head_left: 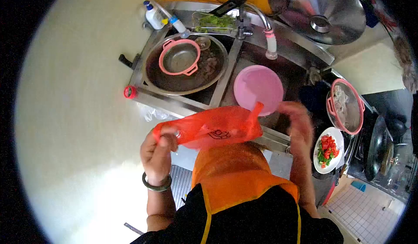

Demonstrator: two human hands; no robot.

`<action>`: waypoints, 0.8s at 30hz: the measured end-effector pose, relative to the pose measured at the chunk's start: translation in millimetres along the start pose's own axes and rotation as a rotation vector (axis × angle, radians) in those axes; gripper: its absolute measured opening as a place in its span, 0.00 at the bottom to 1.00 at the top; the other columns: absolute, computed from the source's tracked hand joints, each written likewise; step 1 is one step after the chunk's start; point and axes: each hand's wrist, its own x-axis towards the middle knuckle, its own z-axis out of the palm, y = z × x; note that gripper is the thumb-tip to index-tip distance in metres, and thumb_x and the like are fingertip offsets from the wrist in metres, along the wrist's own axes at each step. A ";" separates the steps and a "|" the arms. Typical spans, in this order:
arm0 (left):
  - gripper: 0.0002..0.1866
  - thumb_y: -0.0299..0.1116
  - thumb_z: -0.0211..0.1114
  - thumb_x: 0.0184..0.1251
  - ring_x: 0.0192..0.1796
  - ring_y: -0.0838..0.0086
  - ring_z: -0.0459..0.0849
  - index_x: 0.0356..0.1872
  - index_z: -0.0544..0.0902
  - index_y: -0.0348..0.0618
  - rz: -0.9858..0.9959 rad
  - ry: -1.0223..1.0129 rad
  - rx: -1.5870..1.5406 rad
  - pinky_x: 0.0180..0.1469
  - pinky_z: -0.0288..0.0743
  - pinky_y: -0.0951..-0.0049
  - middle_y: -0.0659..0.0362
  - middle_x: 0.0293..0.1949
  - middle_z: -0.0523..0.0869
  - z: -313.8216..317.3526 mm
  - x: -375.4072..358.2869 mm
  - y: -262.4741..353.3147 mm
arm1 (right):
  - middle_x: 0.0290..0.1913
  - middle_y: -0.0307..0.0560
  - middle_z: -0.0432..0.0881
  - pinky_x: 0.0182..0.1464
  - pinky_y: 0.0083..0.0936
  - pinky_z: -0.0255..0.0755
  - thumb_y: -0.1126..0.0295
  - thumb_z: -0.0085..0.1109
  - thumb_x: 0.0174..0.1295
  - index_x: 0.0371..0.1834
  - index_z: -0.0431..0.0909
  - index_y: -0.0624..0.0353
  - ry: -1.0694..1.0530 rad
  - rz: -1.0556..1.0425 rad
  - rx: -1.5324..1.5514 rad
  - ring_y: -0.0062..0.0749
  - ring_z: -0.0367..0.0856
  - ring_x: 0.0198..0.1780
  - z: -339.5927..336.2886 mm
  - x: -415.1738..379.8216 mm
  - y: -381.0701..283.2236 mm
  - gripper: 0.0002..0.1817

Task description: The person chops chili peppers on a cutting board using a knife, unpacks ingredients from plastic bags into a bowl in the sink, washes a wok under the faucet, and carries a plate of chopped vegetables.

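Observation:
A red plastic bag (pixel 213 126) with a dark print is stretched sideways in front of the orange apron. Its left end is pinched between the thumb and fingers of my left hand (pixel 160 150), which has a dark bangle at the wrist. My right hand (pixel 298 120) is raised near the bag's other end, beside the pink basin (pixel 258 89). Motion blurs its fingers, and I cannot make out whether they touch the bag. The pink basin sits in the right sink, partly behind the bag's upper corner.
A large metal bowl (pixel 152 76) fills the left sink, with a pink-rimmed bowl (pixel 179 57) in it. The faucet (pixel 261 20) hangs over the right sink. At right are a plate of chopped peppers (pixel 328 150), a pink-rimmed basket (pixel 346 107) and a wok (pixel 376 148).

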 end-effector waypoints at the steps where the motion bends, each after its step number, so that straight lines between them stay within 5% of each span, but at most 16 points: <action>1: 0.18 0.36 0.52 0.70 0.24 0.81 0.70 0.48 0.77 0.29 -0.082 -0.041 -0.021 0.28 0.64 0.80 0.58 0.30 0.76 0.0 -3.5 4.3 | 0.51 0.51 0.79 0.58 0.35 0.68 0.64 0.54 0.61 0.48 0.75 0.62 -0.080 -0.033 0.058 0.43 0.76 0.54 13.1 9.1 -12.8 0.16; 2: 0.19 0.37 0.52 0.71 0.24 0.81 0.70 0.50 0.77 0.29 -0.083 -0.076 0.016 0.27 0.64 0.81 0.57 0.32 0.76 5.4 -6.2 6.6 | 0.51 0.51 0.79 0.57 0.35 0.68 0.65 0.52 0.62 0.48 0.75 0.62 -0.162 -0.062 0.118 0.43 0.76 0.54 26.1 18.4 -25.7 0.15; 4: 0.20 0.37 0.51 0.71 0.23 0.80 0.73 0.53 0.76 0.29 -0.044 -0.171 0.101 0.27 0.67 0.81 0.52 0.43 0.77 14.6 -6.3 13.1 | 0.50 0.52 0.79 0.56 0.36 0.69 0.67 0.48 0.63 0.46 0.76 0.62 -0.652 0.046 -0.080 0.44 0.77 0.52 74.6 35.8 -35.0 0.13; 6: 0.20 0.36 0.52 0.70 0.27 0.77 0.76 0.53 0.76 0.29 -0.011 -0.147 0.184 0.28 0.69 0.79 0.48 0.49 0.77 15.6 -12.5 15.5 | 0.53 0.56 0.77 0.51 0.34 0.72 0.69 0.47 0.61 0.47 0.77 0.62 -0.819 0.328 -0.572 0.43 0.77 0.53 109.9 42.6 25.4 0.14; 8: 0.19 0.33 0.55 0.67 0.39 0.70 0.81 0.53 0.77 0.29 0.032 -0.178 0.267 0.35 0.74 0.76 0.42 0.60 0.72 5.1 -18.1 10.0 | 0.51 0.56 0.79 0.53 0.37 0.71 0.67 0.47 0.61 0.48 0.77 0.60 -0.590 0.529 -0.835 0.45 0.77 0.52 101.4 37.3 84.3 0.16; 11: 0.18 0.30 0.56 0.64 0.51 0.64 0.78 0.53 0.77 0.31 0.035 -0.136 0.291 0.46 0.72 0.72 0.43 0.61 0.72 2.1 -19.1 -0.2 | 0.48 0.55 0.80 0.54 0.38 0.70 0.63 0.45 0.63 0.51 0.76 0.58 -0.659 0.439 -0.772 0.47 0.78 0.51 85.7 40.7 109.8 0.17; 13: 0.20 0.28 0.58 0.62 0.60 0.58 0.74 0.56 0.75 0.34 0.064 -0.113 0.341 0.56 0.69 0.68 0.43 0.63 0.70 0.6 -13.6 -9.2 | 0.42 0.52 0.82 0.49 0.37 0.72 0.63 0.47 0.63 0.44 0.79 0.57 -0.460 0.450 -0.613 0.44 0.80 0.47 97.0 35.1 109.8 0.15; 15: 0.24 0.31 0.60 0.62 0.65 0.54 0.69 0.59 0.72 0.35 0.139 -0.063 0.519 0.61 0.65 0.64 0.43 0.64 0.67 -6.5 0.5 -41.3 | 0.39 0.50 0.83 0.46 0.37 0.73 0.62 0.48 0.63 0.40 0.80 0.58 -0.516 0.407 -0.647 0.41 0.82 0.44 104.0 40.8 95.1 0.14; 17: 0.30 0.37 0.64 0.59 0.67 0.52 0.65 0.62 0.69 0.36 0.125 -0.204 0.646 0.64 0.62 0.63 0.42 0.65 0.65 -22.0 2.2 -95.2 | 0.37 0.48 0.84 0.45 0.36 0.73 0.61 0.51 0.63 0.39 0.79 0.59 -0.821 0.302 -0.872 0.37 0.82 0.42 101.9 56.5 69.2 0.13; 21: 0.41 0.47 0.71 0.50 0.68 0.49 0.62 0.64 0.65 0.37 -0.167 -0.330 0.440 0.67 0.59 0.61 0.42 0.66 0.63 -44.8 -20.4 -192.4 | 0.42 0.46 0.80 0.44 0.29 0.72 0.62 0.47 0.67 0.44 0.74 0.59 -0.661 0.365 -0.433 0.36 0.79 0.40 85.7 58.1 41.3 0.13; 24: 0.44 0.50 0.73 0.46 0.66 0.50 0.65 0.63 0.66 0.38 -0.123 -0.422 0.551 0.65 0.63 0.60 0.43 0.66 0.64 -44.0 -39.2 -224.7 | 0.38 0.41 0.80 0.42 0.28 0.71 0.61 0.50 0.65 0.44 0.74 0.59 -0.376 0.373 0.116 0.30 0.77 0.37 61.9 54.5 30.7 0.14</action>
